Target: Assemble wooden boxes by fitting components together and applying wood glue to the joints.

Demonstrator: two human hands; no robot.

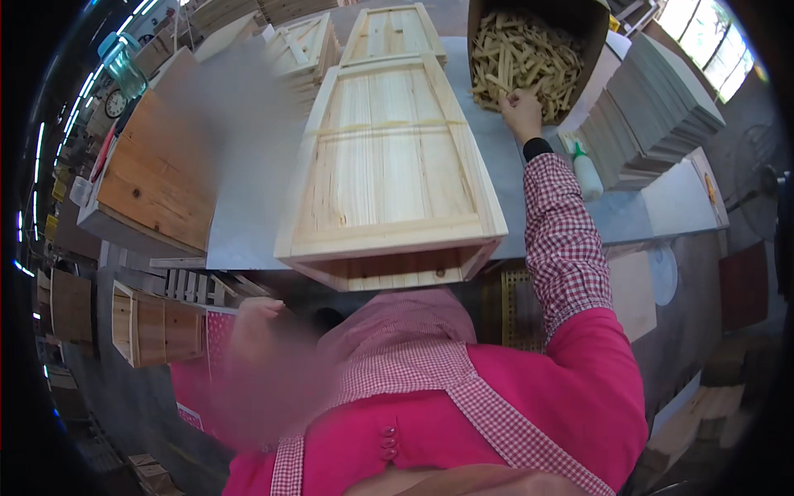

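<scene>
My right hand [523,114] reaches into a brown cardboard box [590,62] full of loose, thin wooden strips [521,50]. Its fingers are closed at the near edge of the pile, pinching at a strip. In front of me on the table lies a pale wooden box-like frame [389,174], with an opening toward me and a recessed plank panel on top. A thin strip crosses the panel near its far end. My left hand [258,318] is held low on the left, away from the frame; a blur covers part of it and hides its fingers.
More wooden frames [393,33] stand beyond, on the blue-grey table [240,240]. Stacked grey boards [637,116] and a white glue bottle [585,174] are at the right. On the left are a wooden box [153,174] and a teal-lidded bottle [124,66].
</scene>
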